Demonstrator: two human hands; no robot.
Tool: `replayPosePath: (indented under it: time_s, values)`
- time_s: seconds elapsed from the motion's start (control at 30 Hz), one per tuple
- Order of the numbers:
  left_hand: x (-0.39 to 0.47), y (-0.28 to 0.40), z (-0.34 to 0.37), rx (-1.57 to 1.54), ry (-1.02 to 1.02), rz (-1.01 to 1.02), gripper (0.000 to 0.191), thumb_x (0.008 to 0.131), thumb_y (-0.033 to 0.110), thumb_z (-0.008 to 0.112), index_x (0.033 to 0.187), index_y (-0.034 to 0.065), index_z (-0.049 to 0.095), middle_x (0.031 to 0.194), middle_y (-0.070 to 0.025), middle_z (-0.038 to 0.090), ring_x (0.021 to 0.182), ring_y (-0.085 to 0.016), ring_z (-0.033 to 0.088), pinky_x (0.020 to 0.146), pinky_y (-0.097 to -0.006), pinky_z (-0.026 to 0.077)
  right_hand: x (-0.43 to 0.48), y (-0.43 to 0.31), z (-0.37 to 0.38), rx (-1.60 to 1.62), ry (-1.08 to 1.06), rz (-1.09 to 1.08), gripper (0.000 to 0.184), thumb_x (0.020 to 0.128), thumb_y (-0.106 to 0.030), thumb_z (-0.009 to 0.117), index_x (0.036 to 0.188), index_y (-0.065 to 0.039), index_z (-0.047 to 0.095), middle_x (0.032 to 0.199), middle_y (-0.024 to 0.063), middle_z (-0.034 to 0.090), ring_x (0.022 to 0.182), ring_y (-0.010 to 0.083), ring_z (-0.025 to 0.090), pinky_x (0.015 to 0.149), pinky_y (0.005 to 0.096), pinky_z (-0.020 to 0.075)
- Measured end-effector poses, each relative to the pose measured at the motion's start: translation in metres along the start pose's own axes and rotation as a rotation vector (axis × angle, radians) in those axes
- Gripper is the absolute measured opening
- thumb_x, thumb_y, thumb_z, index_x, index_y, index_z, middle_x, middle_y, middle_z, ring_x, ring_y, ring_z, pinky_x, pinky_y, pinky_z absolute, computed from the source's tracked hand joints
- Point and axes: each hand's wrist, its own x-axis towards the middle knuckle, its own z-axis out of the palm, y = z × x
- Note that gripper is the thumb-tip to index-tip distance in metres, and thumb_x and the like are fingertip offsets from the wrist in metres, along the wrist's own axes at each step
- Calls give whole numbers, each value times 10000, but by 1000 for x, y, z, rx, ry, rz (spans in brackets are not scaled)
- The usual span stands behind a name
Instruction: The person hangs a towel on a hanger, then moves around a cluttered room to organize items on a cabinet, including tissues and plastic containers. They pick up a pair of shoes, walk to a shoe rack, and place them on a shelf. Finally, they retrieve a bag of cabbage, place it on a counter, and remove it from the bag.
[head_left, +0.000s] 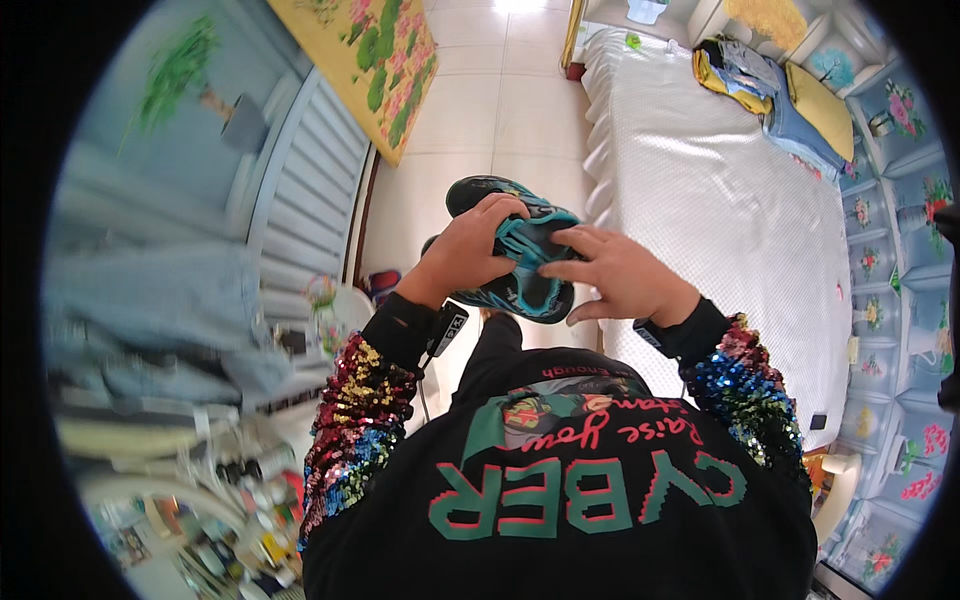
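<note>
A pair of black sneakers with teal trim is held side by side over the floor, openings turned towards me. My left hand (463, 251) grips the pair from the left, its fingers over the farther shoe (474, 193) and its thumb by the nearer shoe (536, 300). Teal laces (516, 241) show between my hands. From the right, my right hand (634, 276) reaches over the shoe openings with fingers spread. Its fingertips are at the collars, and its thumb lies by the nearer shoe's edge. The undersides of the shoes are hidden.
A bed with a white cover (697, 217) stands to the right, with folded clothes (739, 75) and a yellow cushion (821, 109) at its far end. Left are a slatted white panel (319, 172) and a floral-patterned panel (375, 67). Tiled floor (465, 112) runs ahead; dark footwear (384, 283) lies left.
</note>
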Motion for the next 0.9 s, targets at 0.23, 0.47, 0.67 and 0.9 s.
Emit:
replayPosePath:
  time_s: [0.23, 0.47, 0.67, 0.9]
  values:
    - [213, -114, -104, -9, -184, 50, 524, 641, 26, 650, 1154, 53, 544, 1208, -164, 567, 1153, -366, 559, 990, -379, 458, 151, 181, -30, -68, -46, 116, 359, 666, -325, 826, 959, -162, 697, 965, 114, 590, 1002, 318, 576, 790, 414, 524]
    - [437, -259, -158, 1, -251, 83, 635, 668, 42, 716, 1275, 70, 531, 1257, -161, 537, 1149, -353, 566, 985, -377, 471, 249, 399, -53, -93, 158, 232, 289, 689, -348, 805, 859, -147, 685, 916, 71, 598, 949, 296, 598, 730, 412, 533]
    - [595, -370, -224, -30, 121, -85, 511, 832, 125, 750, 1300, 52, 557, 1204, -105, 580, 1019, -213, 613, 826, -321, 513, 348, 591, -128, -75, 249, 335, 301, 689, -354, 810, 798, -119, 658, 781, 59, 590, 839, 283, 596, 656, 402, 512]
    - [638, -550, -314, -138, 166, -406, 287, 909, 198, 698, 1142, 37, 649, 1011, -91, 661, 882, -191, 658, 788, -305, 528, 508, 779, -190, 50, 408, 350, 355, 709, -370, 822, 865, -83, 682, 816, 97, 616, 829, 323, 601, 663, 416, 505]
